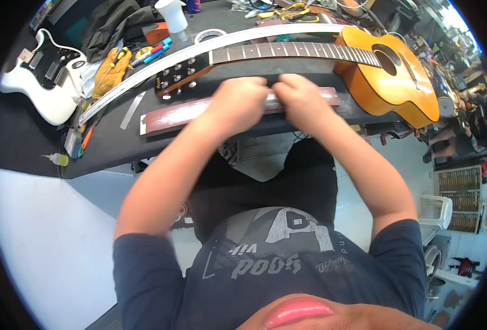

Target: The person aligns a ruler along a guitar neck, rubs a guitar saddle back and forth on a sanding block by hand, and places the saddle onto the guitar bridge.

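Note:
Both hands meet over a long, flat reddish-brown bar (177, 114) with a glossy top and a pale left end, lying near the bench's front edge. My left hand (241, 104) is closed, fingers curled, above the bar's middle. Close beside it, my right hand (303, 103) is closed too. Whatever they grip is hidden by the fingers and slightly blurred. Just behind the bar lies an acoustic guitar (359, 82), its dark headstock (182, 76) to the left and its orange-yellow body to the right.
A long white straightedge strip (144, 74) curves across the black bench (111, 148). At left lie a white electric guitar (40, 82), yellow gloves (110, 71), markers (156, 50) and a small bottle (58, 159). Pliers (293, 12) and clutter fill the back. A white chair (439, 212) stands at right.

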Demonstrator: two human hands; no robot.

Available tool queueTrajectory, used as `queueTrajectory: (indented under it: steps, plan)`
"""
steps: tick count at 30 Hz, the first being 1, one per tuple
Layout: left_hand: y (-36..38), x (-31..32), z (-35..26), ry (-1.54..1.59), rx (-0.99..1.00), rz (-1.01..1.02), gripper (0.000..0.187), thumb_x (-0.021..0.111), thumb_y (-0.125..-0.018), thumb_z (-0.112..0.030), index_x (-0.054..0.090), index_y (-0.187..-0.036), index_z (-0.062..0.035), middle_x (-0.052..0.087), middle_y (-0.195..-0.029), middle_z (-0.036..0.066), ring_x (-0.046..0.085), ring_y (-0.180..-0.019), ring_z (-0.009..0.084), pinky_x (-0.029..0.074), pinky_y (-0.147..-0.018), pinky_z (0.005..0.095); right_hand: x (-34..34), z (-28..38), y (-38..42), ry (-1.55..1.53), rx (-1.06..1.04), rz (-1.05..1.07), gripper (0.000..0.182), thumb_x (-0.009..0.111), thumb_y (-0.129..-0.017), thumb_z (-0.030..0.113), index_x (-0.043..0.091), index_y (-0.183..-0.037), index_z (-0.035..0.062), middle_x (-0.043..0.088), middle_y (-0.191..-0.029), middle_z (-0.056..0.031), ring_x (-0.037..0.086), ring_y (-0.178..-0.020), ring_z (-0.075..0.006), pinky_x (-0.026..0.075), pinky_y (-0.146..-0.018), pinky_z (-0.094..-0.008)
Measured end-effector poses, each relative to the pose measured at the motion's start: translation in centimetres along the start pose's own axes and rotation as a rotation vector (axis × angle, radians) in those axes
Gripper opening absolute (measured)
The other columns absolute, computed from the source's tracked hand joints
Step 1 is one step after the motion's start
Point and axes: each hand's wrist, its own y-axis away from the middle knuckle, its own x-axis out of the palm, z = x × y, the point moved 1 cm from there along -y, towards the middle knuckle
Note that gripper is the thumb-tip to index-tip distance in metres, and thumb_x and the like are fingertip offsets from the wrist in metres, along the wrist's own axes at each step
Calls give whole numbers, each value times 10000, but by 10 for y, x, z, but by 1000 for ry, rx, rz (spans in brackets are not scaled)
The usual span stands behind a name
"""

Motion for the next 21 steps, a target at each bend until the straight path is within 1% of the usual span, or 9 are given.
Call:
queueTrajectory:
  steps: [2, 4, 7, 8, 10, 12, 15, 17, 21]
  plan:
    - [51, -52, 21, -40, -65, 40, 41, 723, -855, -30, 693, -853, -3, 645, -875, 168, 701, -878, 412, 572, -770, 516, 47, 44, -38, -95, -76, -75, 194, 722, -758, -19, 660, -935, 30, 633, -950, -146, 678, -968, -391, 574, -847, -492]
    - [97, -97, 41, -36, -180, 90, 99, 719, -872, 29, 748, -965, 8, 646, -877, 169, 688, -854, 412, 552, -749, 498, 88, 89, -76, -95, -139, -86, 127, 721, -814, 68, 672, -926, 33, 657, -959, -138, 697, -977, -357, 586, -892, -474]
    - [130, -132, 48, -27, -363, 119, 31, 723, -882, -3, 738, -907, 7, 646, -867, 167, 688, -862, 405, 558, -755, 495, 110, 131, -107, -48, -141, -28, 116, 721, -831, 97, 680, -920, 35, 672, -971, -141, 710, -955, -330, 589, -897, -452]
    - [127, -129, 50, -31, -306, 104, 75, 727, -871, 14, 750, -942, 4, 644, -868, 167, 686, -861, 407, 556, -756, 491, 107, 128, -104, -76, -134, -41, 121, 723, -825, 94, 679, -921, 34, 668, -965, -138, 708, -955, -332, 589, -897, -452]
    - [113, -110, 53, -28, -190, 74, 175, 735, -848, 48, 773, -1011, -1, 640, -870, 169, 681, -859, 410, 552, -758, 482, 94, 108, -87, -70, -140, -88, 105, 731, -825, 112, 682, -895, 51, 662, -929, -122, 711, -935, -322, 590, -864, -450]
    - [73, -79, 33, -8, -113, 90, 38, 725, -843, 3, 702, -872, 7, 644, -871, 168, 692, -862, 409, 561, -753, 503, 65, 71, -57, -28, -128, -124, 82, 734, -826, 106, 678, -871, 68, 655, -901, -110, 710, -920, -325, 588, -836, -463]
    - [2, -3, 3, 12, 37, -1, 70, 692, -846, -44, 670, -791, -5, 655, -867, 178, 704, -855, 421, 578, -764, 529, 4, 0, 2, 1, -23, -46, 122, 722, -799, -2, 660, -887, 55, 638, -915, -117, 683, -919, -365, 579, -832, -481]
    - [-45, 41, -25, 49, 76, -51, 89, 656, -866, -61, 713, -817, -13, 700, -910, 174, 721, -900, 423, 595, -829, 533, -36, -35, 39, 30, 129, 38, 173, 716, -781, -52, 652, -909, 46, 623, -917, -119, 669, -914, -368, 576, -809, -474]
    - [-61, 57, -46, 54, 6, -62, 117, 649, -874, -55, 763, -890, -31, 727, -945, 174, 737, -927, 411, 602, -858, 519, -46, -47, 53, 80, 116, 14, 182, 712, -781, -48, 653, -930, 37, 628, -930, -123, 677, -927, -375, 577, -799, -478]
